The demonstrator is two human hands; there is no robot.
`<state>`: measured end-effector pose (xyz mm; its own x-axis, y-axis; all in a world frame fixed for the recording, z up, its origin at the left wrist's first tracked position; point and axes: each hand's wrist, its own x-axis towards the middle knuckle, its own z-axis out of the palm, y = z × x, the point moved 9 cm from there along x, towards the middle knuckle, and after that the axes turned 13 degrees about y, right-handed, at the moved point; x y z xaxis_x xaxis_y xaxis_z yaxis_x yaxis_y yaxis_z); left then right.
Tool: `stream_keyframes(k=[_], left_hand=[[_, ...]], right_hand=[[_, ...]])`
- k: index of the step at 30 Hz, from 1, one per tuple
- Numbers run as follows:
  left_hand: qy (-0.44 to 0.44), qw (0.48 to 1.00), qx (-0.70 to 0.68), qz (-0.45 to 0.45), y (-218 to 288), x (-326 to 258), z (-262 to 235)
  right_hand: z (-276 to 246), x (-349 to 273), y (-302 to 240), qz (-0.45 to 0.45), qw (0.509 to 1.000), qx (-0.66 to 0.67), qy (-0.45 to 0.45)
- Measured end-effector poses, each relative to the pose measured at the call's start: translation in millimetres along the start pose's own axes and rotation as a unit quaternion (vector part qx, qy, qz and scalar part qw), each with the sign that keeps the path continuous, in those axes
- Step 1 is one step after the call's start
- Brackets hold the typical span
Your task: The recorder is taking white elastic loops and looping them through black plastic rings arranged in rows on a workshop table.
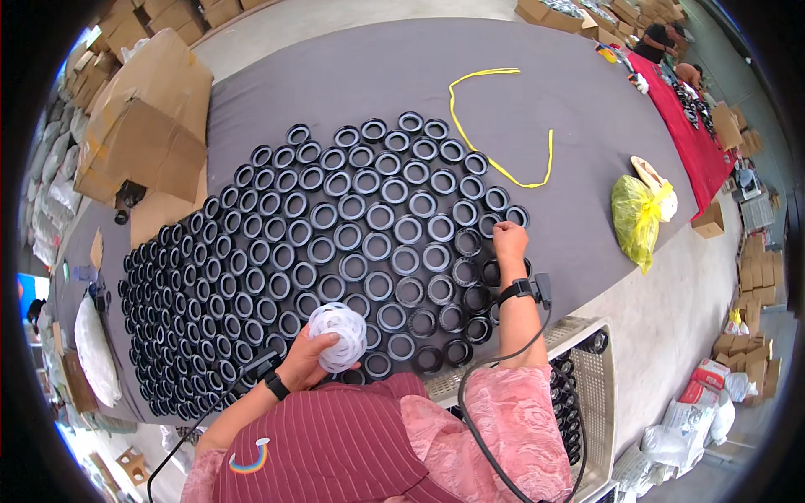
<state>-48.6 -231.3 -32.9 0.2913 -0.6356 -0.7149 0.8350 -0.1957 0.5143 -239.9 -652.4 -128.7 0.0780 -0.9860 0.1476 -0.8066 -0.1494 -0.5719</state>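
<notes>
My left hand (303, 359) is closed around a loose stack of thin, translucent white rings (340, 329), held low over the near edge of the table. Beneath and beyond it, rows of black rings (438, 271) lie flat side by side, most showing a pale grey inner rim. Toward the near right, several darker rings (478, 286) show little or no pale rim. My right hand (510, 241) is at the right border of the rows, its fingers curled down together against a black ring. Whatever those fingertips may pinch is hidden.
A grey cloth covers the table (360, 67). Upon it are a large cardboard box (163, 109), a yellow strap (503, 172) and a yellow plastic bag (633, 222). A crate (599, 394) of black parts stands at the near right. Cables run from both wrists. Two people work at a red table (683, 159).
</notes>
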Motion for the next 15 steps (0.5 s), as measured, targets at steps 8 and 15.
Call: stream_keyframes(k=[8,15], left_hand=[[-0.028,1.0,0.002,0.005,-7,6,3],[-0.041,0.999,0.007,0.034,1,-7,10]], right_hand=[[-12,-144,-151,-0.006,0.899,0.318,-0.301],[-57,-252,-231,-0.101,0.849,0.332,-0.399]])
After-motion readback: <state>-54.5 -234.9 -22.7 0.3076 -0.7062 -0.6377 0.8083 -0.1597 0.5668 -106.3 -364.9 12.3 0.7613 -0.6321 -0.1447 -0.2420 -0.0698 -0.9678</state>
